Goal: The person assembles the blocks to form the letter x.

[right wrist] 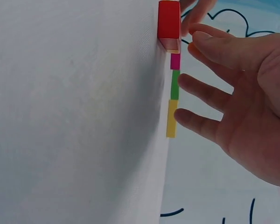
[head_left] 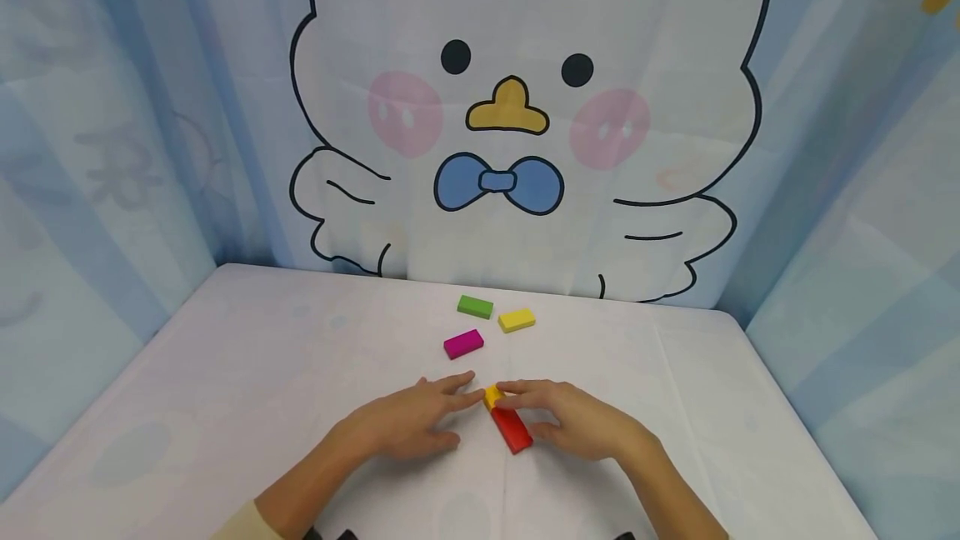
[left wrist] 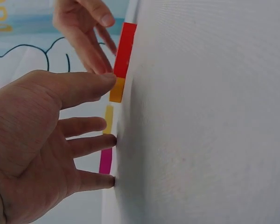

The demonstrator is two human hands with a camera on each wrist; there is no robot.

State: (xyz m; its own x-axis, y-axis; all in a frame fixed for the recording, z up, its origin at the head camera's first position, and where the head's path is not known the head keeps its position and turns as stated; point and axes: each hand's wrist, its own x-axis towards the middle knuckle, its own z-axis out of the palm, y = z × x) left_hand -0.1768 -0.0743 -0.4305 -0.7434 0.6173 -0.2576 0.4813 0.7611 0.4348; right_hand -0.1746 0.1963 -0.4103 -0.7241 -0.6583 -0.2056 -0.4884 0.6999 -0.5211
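A red block (head_left: pixel 513 430) and an orange block (head_left: pixel 492 396) lie end to end on the white tabletop, forming one slanted bar. My left hand (head_left: pixel 414 421) is to the left of the bar, fingers spread, with one fingertip right at the orange block's side. In the left wrist view, two of its fingertips come down to the cloth. On the other side, my right hand (head_left: pixel 572 419) has its fingers loosely extended. One of them overlaps the place where orange meets red in the head view, and its thumb is beside the red block.
Beyond the hands lie a magenta block (head_left: pixel 463 344), a green block (head_left: pixel 476 307) and a yellow block (head_left: pixel 517 321), set apart from one another. A curtain (head_left: pixel 525 240) with a cartoon bird rises at the table's back edge, and blue cloth hangs on both sides.
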